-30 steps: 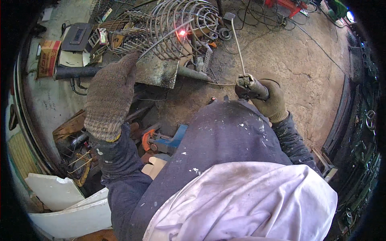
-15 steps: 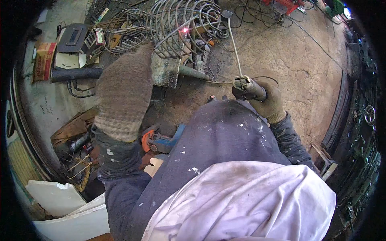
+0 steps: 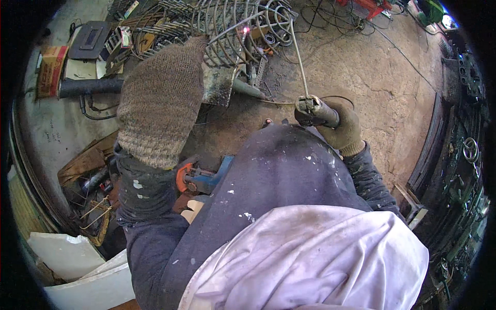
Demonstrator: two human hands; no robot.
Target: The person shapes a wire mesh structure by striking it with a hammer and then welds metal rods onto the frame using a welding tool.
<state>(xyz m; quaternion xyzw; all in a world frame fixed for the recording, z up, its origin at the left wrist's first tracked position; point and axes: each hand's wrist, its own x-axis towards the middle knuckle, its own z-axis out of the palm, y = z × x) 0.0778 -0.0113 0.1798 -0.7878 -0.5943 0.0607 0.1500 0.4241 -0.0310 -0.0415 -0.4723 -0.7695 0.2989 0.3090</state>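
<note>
Gripping a dark cylindrical rod holder (image 3: 321, 113), the brown-knit-gloved right hand (image 3: 344, 132) is apart from the brown-knit-gloved left hand (image 3: 160, 101) (grip: can't tell).

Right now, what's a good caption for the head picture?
Gloved right hand grips a rod holder; a pink spot glows among curved metal bars.

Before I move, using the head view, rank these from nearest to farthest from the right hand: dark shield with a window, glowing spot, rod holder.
1. Rod holder: nearest, gripped in the right hand.
2. Glowing spot: ahead and to the left, among the curved bars.
3. Dark shield: farthest, at the upper left of the view.
</note>
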